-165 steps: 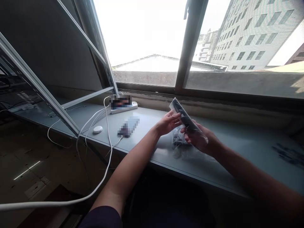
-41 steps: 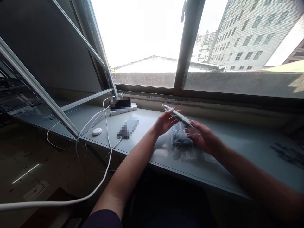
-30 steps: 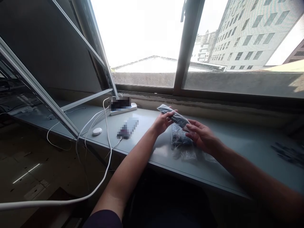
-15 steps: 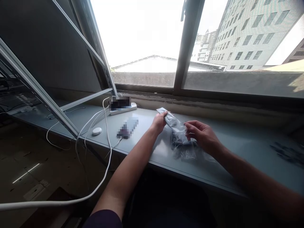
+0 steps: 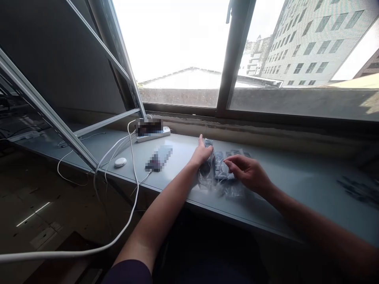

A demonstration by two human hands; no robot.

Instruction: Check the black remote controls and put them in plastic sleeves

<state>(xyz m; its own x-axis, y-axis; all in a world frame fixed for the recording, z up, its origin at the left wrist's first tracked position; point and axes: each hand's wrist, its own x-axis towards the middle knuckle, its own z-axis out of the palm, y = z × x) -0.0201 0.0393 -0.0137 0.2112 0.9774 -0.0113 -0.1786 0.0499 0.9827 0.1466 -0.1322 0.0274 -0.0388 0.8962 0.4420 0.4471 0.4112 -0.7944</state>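
My left hand (image 5: 203, 153) rests by the top end of a clear plastic bag (image 5: 206, 173) with dark contents, lying upright along the table. Its index finger is stretched out toward the window and its thumb points right across the bag, so the hand is open. Just to the right, my right hand (image 5: 250, 170) hovers over more clear bags (image 5: 219, 165) with dark contents. Its thumb and fingers are drawn together in a pinch; whatever is between the fingertips, if anything, cannot be made out. That hand partly covers the bags on the right.
Left on the grey table (image 5: 183, 148) are a blurred-out phone-like item (image 5: 159, 158) on a cable, a round white device (image 5: 120, 162) and a white power strip (image 5: 154, 134). A white cable (image 5: 134, 197) loops across the front edge. Metal frame bars (image 5: 59, 114) slant at left.
The bag that was lifted and slanted between both hands now lies on the table at the left of the others. My left index finger has straightened; my right hand has moved slightly left.
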